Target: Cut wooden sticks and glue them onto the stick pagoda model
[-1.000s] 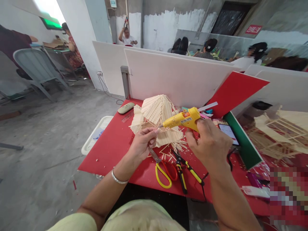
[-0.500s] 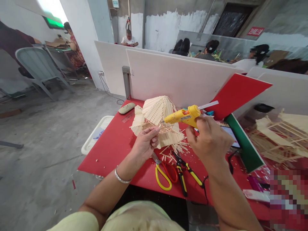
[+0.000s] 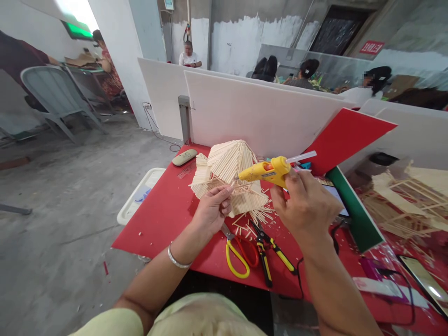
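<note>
My right hand (image 3: pixel 308 205) grips a yellow hot glue gun (image 3: pixel 264 171), with a clear glue stick (image 3: pixel 303 157) jutting from its rear. Its nozzle points left, close to the fingertips of my left hand (image 3: pixel 214 205). Those fingers are pinched on a thin wooden stick (image 3: pixel 233 183), mostly hidden by them. Just behind both hands stands a small house-like model (image 3: pixel 224 158) of pale sticks, with a sloped, peaked roof. Whether the nozzle touches the stick or the model I cannot tell.
Scissors (image 3: pixel 228 259) with yellow and red handles and black-yellow cutters (image 3: pixel 265 263) lie on the red table (image 3: pixel 157 219) before me. Loose sticks (image 3: pixel 261 214) surround the model. A white board (image 3: pixel 262 112) stands behind; another stick model (image 3: pixel 413 200) and a phone (image 3: pixel 425 280) are at right.
Both hands and the glue gun stay almost in place; the gun's rear has dipped very slightly. The view has shifted a little.
</note>
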The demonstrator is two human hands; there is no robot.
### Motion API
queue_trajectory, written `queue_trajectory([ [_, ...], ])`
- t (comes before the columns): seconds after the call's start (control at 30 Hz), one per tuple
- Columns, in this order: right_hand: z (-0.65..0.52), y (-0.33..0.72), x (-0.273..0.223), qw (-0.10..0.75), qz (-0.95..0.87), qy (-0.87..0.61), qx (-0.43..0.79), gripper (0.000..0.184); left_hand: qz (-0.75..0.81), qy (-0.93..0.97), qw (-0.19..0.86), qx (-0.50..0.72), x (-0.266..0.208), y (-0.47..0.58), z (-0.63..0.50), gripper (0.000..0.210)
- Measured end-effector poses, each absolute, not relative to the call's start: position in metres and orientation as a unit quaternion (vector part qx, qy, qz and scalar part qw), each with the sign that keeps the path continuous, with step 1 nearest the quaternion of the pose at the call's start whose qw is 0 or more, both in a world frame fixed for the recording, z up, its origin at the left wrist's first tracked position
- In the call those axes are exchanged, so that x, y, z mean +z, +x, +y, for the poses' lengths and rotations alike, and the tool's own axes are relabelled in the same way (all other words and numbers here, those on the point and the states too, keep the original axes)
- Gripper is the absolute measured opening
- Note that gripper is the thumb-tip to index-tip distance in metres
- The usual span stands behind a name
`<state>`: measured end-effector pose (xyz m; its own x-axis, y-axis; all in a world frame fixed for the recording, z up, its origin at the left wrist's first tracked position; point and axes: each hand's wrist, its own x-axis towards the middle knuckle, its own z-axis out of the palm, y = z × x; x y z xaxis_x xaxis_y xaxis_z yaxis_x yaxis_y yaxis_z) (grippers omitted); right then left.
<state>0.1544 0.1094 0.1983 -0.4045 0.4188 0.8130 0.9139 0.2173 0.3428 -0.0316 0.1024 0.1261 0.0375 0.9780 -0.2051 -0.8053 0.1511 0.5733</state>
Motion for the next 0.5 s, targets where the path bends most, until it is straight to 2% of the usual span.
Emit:
queue_trajectory([
  [0.5,0.1127,0.1541,0.1951,0.289,-0.723,-0.472,-0.415,0.047,0.271,0.141,0.714,0.63,0.1269,-0.0295,0.1057,0.033],
])
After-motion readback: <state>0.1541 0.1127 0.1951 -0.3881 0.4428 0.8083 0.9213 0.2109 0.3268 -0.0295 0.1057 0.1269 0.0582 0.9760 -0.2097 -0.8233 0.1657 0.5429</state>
